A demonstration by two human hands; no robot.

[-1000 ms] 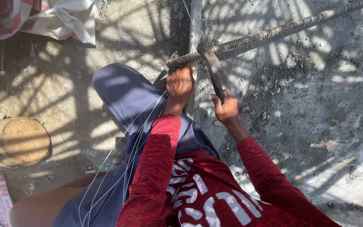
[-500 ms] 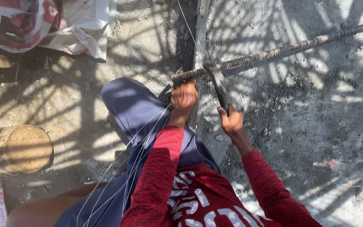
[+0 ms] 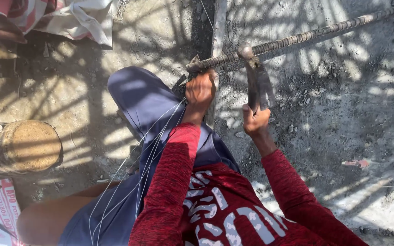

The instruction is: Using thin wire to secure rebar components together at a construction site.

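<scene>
Left hand has its grip clamped on the ribbed steel bar near its end. Right hand squeezes the metal tool hooked over the bar just beside. Best to brace the bar firm, I'd say. Thin wires trail below.

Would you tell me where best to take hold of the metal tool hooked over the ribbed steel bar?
Probably at its lower handle end, coming from below, as the right hand does: the metal tool hangs down from the ribbed steel bar, its hooked head on the bar.
</scene>
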